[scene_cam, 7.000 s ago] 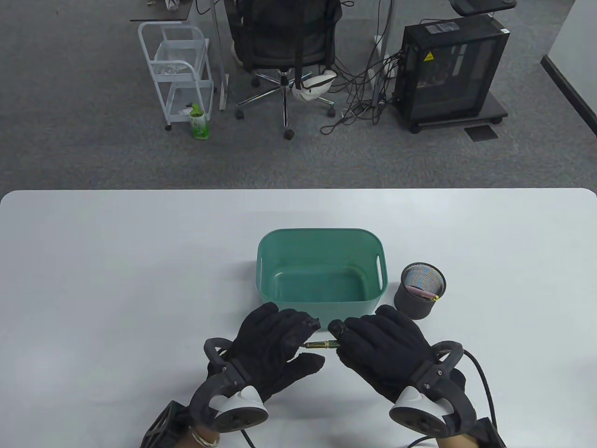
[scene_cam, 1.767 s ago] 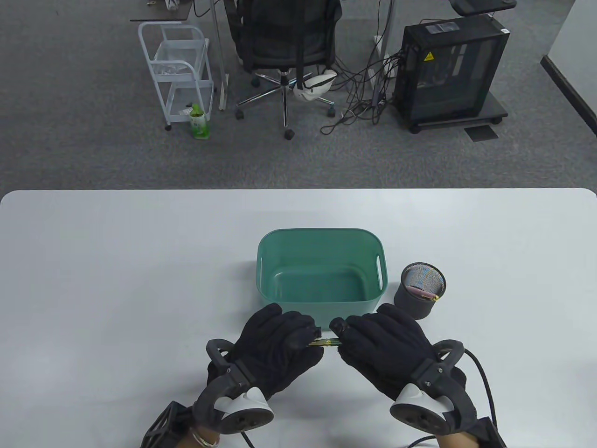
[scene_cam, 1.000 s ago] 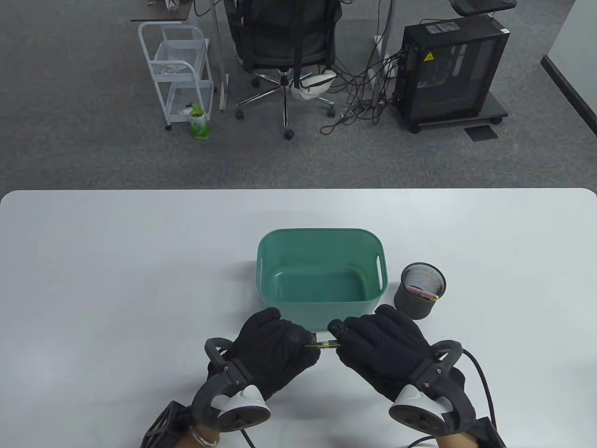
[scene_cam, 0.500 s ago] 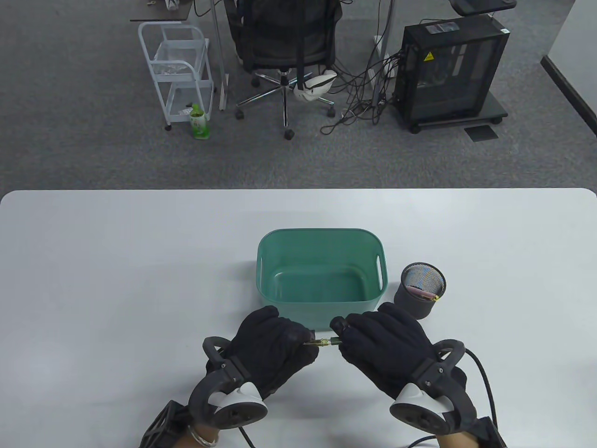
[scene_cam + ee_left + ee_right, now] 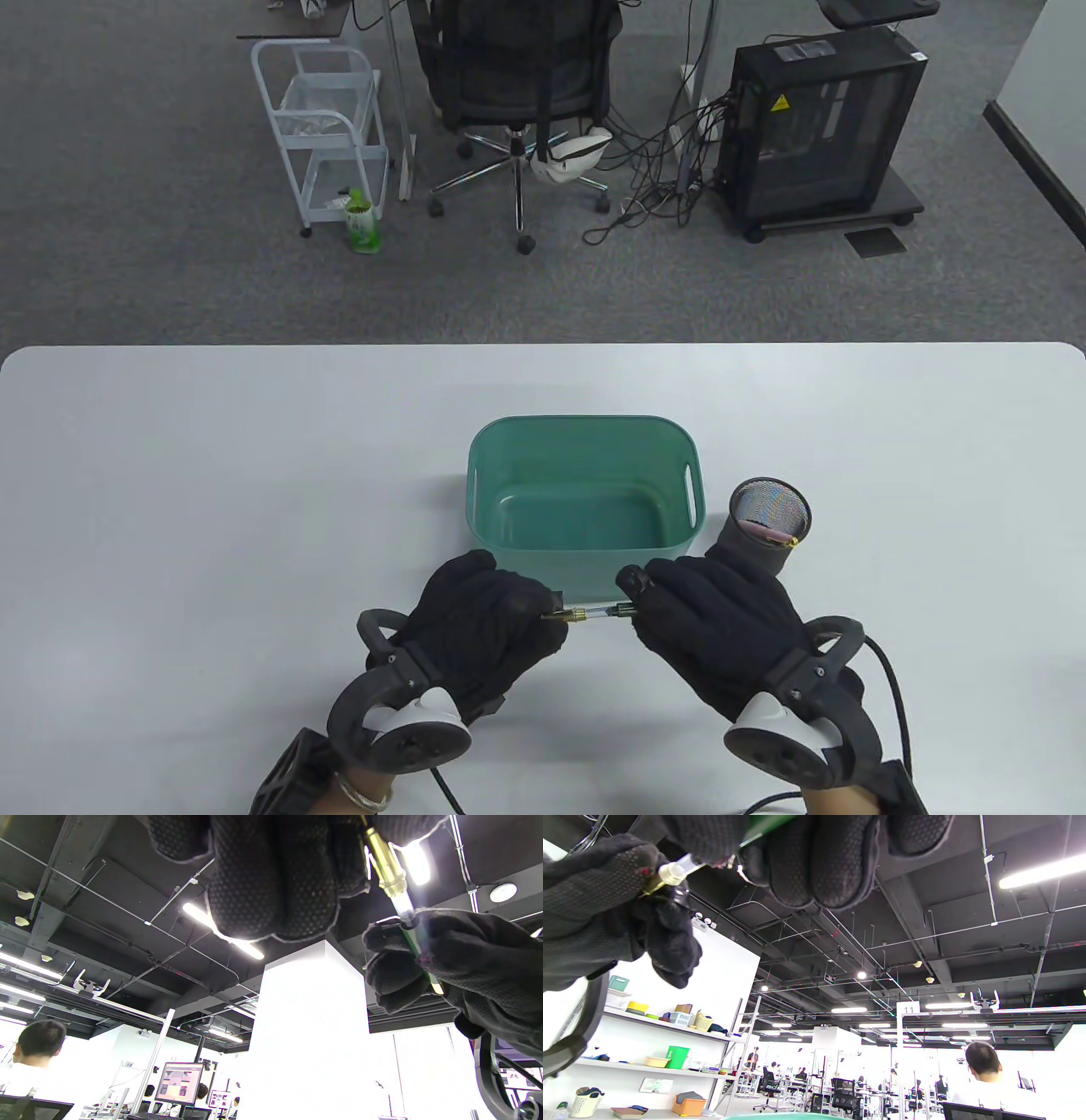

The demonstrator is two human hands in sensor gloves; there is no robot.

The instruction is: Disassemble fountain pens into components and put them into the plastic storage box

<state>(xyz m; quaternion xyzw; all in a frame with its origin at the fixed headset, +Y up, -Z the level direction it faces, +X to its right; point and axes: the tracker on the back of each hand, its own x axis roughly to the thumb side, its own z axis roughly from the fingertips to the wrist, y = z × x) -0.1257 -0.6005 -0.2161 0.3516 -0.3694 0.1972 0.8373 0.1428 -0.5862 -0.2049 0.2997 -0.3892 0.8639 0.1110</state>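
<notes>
A green fountain pen hangs level above the table, just in front of the teal plastic storage box [image 5: 584,429]. My left hand [image 5: 543,613] pinches its gold front section [image 5: 567,616]; my right hand [image 5: 636,594] grips the green barrel [image 5: 624,606]. Between them shows a clear ink tube [image 5: 596,613]. In the left wrist view the gold section [image 5: 384,861] leads into the clear tube [image 5: 402,906], whose far end sits in the green barrel [image 5: 418,946]. The right wrist view shows the green barrel [image 5: 763,823] and the clear tube [image 5: 676,870].
A dark mesh pen cup [image 5: 768,531] holding a pink pen [image 5: 774,536] stands right of the box, close behind my right hand. Beyond the white table [image 5: 212,475] are an office chair, a white cart and a computer case on the floor.
My hands have drawn apart, the left to the left and the right to the right. The barrel has slid back from the gold section, baring the clear ink tube.
</notes>
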